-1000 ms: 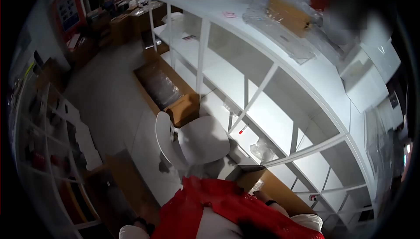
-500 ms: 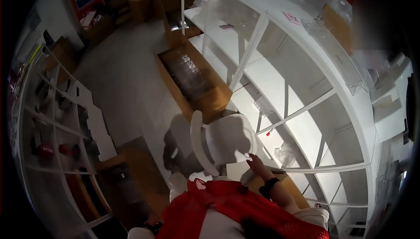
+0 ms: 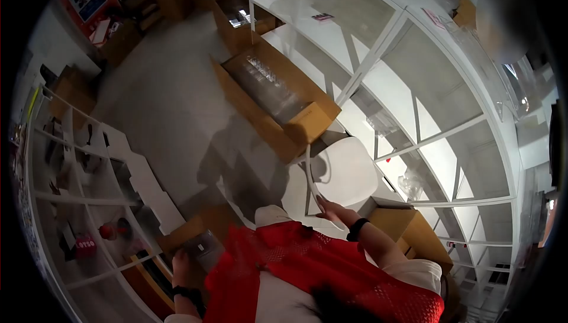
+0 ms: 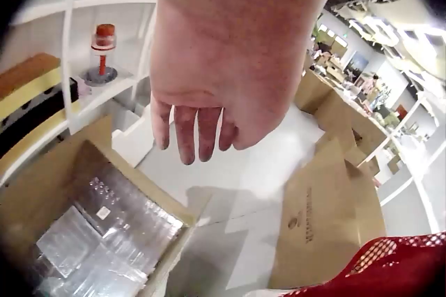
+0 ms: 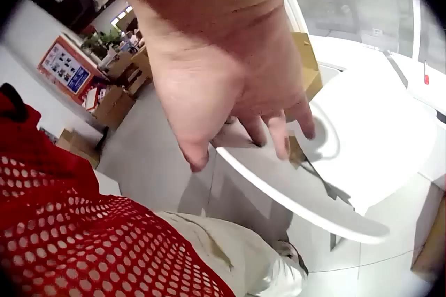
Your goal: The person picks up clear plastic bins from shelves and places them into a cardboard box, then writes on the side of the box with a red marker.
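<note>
A white chair (image 3: 348,172) with a curved backrest (image 5: 300,203) stands on the floor in front of the shelving. My right hand (image 3: 334,212) is at the top of that backrest; in the right wrist view my right hand (image 5: 223,98) has its thumb on one side of the edge and its fingers on the other. My left hand (image 3: 180,268) hangs low at my left side, over an open cardboard box (image 3: 177,237). In the left wrist view my left hand (image 4: 223,81) has loosely extended fingers and holds nothing; clear plastic-wrapped items (image 4: 118,224) lie in the box below it.
Beyond the chair lies a long open cardboard box (image 3: 236,107) with clear plastic inside. White shelving (image 3: 384,45) runs along the right, and a low shelf unit (image 3: 77,202) along the left. Another open carton (image 3: 396,228) stands by my right forearm.
My right hand has moved from beside the chair seat to the backrest. The chair has shifted and turned slightly toward the right shelving. My left hand has come further into view.
</note>
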The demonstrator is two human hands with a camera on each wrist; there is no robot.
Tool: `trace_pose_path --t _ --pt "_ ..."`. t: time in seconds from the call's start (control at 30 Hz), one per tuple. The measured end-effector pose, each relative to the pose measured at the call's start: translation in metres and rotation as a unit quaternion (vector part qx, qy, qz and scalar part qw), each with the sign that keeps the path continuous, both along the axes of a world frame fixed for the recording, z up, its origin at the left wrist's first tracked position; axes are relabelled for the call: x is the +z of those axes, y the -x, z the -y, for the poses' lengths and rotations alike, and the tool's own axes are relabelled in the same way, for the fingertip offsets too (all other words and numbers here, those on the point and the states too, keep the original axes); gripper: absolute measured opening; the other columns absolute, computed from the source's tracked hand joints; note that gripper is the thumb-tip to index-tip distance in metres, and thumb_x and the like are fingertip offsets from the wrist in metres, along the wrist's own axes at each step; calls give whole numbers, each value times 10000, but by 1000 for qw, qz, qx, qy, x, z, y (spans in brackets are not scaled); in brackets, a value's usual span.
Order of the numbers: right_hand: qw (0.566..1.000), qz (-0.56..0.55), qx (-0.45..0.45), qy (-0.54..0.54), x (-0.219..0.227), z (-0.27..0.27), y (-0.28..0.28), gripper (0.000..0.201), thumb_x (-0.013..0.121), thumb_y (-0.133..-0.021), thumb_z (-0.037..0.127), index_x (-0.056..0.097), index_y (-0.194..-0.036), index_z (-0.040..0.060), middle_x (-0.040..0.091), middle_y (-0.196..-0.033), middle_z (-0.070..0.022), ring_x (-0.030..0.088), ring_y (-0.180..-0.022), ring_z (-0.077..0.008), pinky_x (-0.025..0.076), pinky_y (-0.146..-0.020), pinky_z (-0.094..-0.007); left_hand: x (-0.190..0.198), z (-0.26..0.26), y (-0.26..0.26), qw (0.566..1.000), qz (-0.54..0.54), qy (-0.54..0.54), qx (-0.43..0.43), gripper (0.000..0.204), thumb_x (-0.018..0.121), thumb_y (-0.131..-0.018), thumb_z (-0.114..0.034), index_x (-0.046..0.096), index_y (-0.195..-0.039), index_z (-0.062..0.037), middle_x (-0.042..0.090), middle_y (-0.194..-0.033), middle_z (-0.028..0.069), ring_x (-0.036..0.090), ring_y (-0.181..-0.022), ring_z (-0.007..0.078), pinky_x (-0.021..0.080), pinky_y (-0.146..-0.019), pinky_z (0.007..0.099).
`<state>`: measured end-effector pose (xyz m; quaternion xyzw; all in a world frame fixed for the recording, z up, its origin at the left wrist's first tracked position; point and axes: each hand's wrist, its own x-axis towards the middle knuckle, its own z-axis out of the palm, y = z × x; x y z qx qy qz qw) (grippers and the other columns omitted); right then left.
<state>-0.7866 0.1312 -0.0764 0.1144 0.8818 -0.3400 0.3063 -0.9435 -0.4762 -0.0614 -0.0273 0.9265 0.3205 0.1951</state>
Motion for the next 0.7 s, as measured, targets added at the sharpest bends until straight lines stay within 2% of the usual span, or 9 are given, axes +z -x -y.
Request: trace_pose_path --t 0.1,0.2,0.3,0.37,0.43,0.57,0.63,0.67,0.7 --pt "996 67 -32 48 -19 -7 10 828 657 -726 421 244 -1337 44 491 -1164 -245 507 -1040 -389 416 -876 -413 49 -63 62 987 101 21 -125 281 489 -836 -158 582 -1043 8 617 -970 206 602 -932 290 467 -792 359" --pt "991 132 2 22 -22 -16 25 708 681 -704 428 385 -1200 20 580 -992 -218 548 -951 -376 436 -789 -426 40 -94 130 963 224 -63 -139 296 500 -833 -181 577 -1059 -6 609 -1009 194 589 -963 286 459 -816 356" --pt "975 217 39 -12 -24 -13 45 512 706 -687 383 554 -1015 21 605 -979 -163 560 -935 -345 447 -736 -417 55 -149 225 953 191 21 -235 308 507 -833 -183 569 -1087 -21 606 -1051 164 575 -994 280 449 -841 343" --pt "979 203 -4 29 -56 -24 36 470 704 -658 414 617 -936 46 620 -986 -140 566 -943 -317 451 -721 -395 39 -165 287 964 132 -5 -230 320 508 -835 -200 561 -1100 -28 603 -1064 153 575 -992 282 450 -839 344" --pt "946 324 -1 22 -32 -29 82 477 687 -647 450 650 -919 60 633 -976 -137 572 -943 -289 457 -698 -377 32 -178 345 966 104 -5 -238 329 506 -838 -210 553 -1112 -34 599 -1077 147 573 -995 286 450 -839 345" --pt "924 313 -220 23 51 -80 232 513 612 -722 489 630 -989 51 620 -984 -155 576 -911 -272 447 -746 -355 52 -205 461 960 85 21 -266 327 491 -850 -216 546 -1122 -44 591 -1092 148 562 -1012 303 444 -853 354" --pt "995 -18 -97 -18 17 -155 287 444 557 -807 405 584 -1043 30 608 -1007 -163 572 -920 -284 442 -776 -354 38 -191 509 972 55 17 -230 324 489 -853 -212 547 -1121 -39 592 -1090 149 555 -1024 306 441 -858 356" --pt "981 -153 -11 -121 10 -193 321 408 526 -852 354 552 -1080 17 602 -1017 -167 570 -931 -290 441 -791 -353 32 -186 528 975 49 5 -218 324 492 -852 -216 549 -1118 -40 592 -1089 150 552 -1026 308 440 -859 358" --pt "940 -241 -235 -57 138 -168 391 416 546 -850 312 507 -1137 14 600 -1019 -178 566 -961 -284 437 -815 -348 26 -181 546 978 43 -6 -206 323 496 -852 -220 551 -1115 -41 591 -1089 151 549 -1029 310 439 -859 361"
